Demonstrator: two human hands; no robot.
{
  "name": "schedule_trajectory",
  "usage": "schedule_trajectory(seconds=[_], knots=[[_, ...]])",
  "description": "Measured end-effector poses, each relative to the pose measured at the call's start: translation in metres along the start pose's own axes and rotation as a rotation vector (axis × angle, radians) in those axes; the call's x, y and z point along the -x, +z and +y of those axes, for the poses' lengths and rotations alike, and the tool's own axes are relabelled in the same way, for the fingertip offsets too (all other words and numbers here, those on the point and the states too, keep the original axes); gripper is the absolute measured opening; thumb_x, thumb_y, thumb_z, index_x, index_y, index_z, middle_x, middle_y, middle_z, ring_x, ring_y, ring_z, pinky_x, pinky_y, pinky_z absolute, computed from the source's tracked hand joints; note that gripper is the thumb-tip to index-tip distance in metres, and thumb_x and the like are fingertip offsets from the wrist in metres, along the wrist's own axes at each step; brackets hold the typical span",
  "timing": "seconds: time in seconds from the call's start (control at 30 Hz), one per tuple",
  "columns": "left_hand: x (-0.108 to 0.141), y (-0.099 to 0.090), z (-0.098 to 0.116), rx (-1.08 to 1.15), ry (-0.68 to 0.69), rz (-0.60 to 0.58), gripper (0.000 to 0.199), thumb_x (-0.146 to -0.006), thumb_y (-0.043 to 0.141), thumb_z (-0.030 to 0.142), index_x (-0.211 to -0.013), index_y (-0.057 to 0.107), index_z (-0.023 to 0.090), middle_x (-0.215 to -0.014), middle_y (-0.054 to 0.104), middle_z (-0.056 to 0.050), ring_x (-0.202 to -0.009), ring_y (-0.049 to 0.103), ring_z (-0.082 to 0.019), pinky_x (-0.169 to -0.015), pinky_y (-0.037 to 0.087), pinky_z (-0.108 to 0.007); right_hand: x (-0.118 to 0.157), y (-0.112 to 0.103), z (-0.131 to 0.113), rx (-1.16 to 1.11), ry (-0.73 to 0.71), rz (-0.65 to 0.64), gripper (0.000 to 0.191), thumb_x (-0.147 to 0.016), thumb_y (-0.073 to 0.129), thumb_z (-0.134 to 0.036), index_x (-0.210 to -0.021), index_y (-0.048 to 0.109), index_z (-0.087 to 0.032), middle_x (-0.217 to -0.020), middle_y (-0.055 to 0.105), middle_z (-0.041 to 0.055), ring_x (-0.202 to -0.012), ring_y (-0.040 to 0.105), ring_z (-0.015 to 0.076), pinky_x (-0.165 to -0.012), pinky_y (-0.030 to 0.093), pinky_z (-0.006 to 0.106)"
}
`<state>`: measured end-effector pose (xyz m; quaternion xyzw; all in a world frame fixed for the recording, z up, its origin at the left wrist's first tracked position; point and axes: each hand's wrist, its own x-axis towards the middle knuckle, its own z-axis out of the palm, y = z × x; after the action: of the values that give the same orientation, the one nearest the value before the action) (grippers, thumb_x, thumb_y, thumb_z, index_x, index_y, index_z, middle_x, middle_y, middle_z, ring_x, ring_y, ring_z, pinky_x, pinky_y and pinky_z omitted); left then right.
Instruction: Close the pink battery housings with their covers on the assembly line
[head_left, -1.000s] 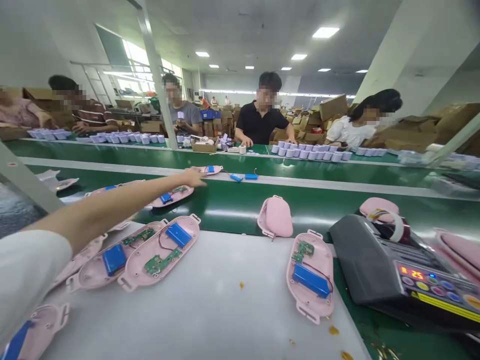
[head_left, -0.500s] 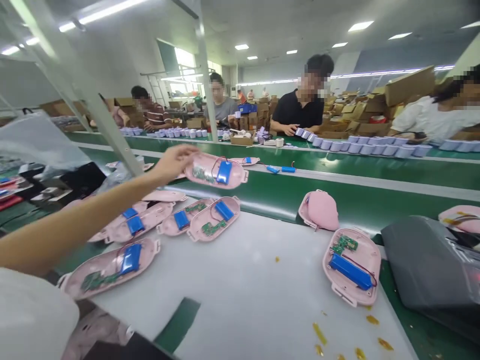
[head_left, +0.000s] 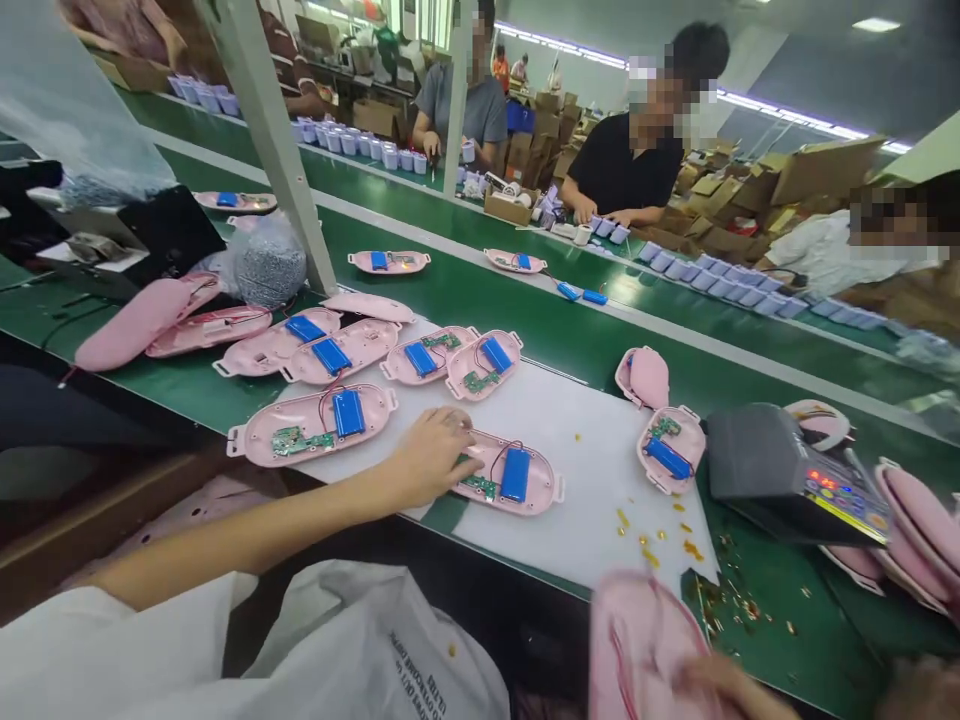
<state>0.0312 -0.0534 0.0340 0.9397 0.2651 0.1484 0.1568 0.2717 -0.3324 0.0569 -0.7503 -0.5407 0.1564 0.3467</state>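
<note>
On the green bench (head_left: 780, 570) lies a white mat (head_left: 577, 520). Your left hand (head_left: 436, 458) grips the left end of a pink shell (head_left: 541, 482) at the mat's near edge; its blue battery (head_left: 514, 474) sits right of that hand. Your right hand (head_left: 727, 682) (blurred; its closure cannot be told) overlaps a second shell (head_left: 634, 640), nearer your body.

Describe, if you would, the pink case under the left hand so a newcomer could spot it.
Find the white sheet on the green bench and look along its near edge. There lies an open pink case with a blue battery and a green circuit board. Unlike its neighbours, it has the left hand over its left end.
</note>
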Motion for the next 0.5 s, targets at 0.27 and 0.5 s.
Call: schedule_trajectory(seconds=[0.27, 0.5], knots=[[-0.02, 0.011, 0.001, 0.168, -0.046, -0.02, 0.017, -0.093, 0.05, 0.018, -0.079, 0.059, 0.016, -0.085, 0.063, -0.007, -0.085, 0.056, -0.022, -0.079, 0.042, -0.036, -0.147, 0.052, -0.045, -0.101, -0.064, -0.219, 0.018, -0.087, 0.051, -0.036, -0.096, 0.052, -0.02, -0.08, 0.055, 0.0005, -0.071, 0.05, 0.0161, -0.061, 0.043, 0.026], [-0.001, 0.02, -0.015, 0.828, -0.272, 0.275, 0.015, -0.099, 0.036, 0.028, -0.09, 0.046, 0.021, -0.074, 0.058, 0.0, -0.067, 0.056, -0.016, -0.063, 0.046, -0.029, -0.173, 0.057, -0.064, 0.284, -0.19, -0.267, 0.038, -0.093, 0.038, -0.026, -0.125, 0.059, -0.024, -0.095, 0.068, 0.0041, -0.077, 0.063, 0.0204, -0.07, 0.049, 0.032]])
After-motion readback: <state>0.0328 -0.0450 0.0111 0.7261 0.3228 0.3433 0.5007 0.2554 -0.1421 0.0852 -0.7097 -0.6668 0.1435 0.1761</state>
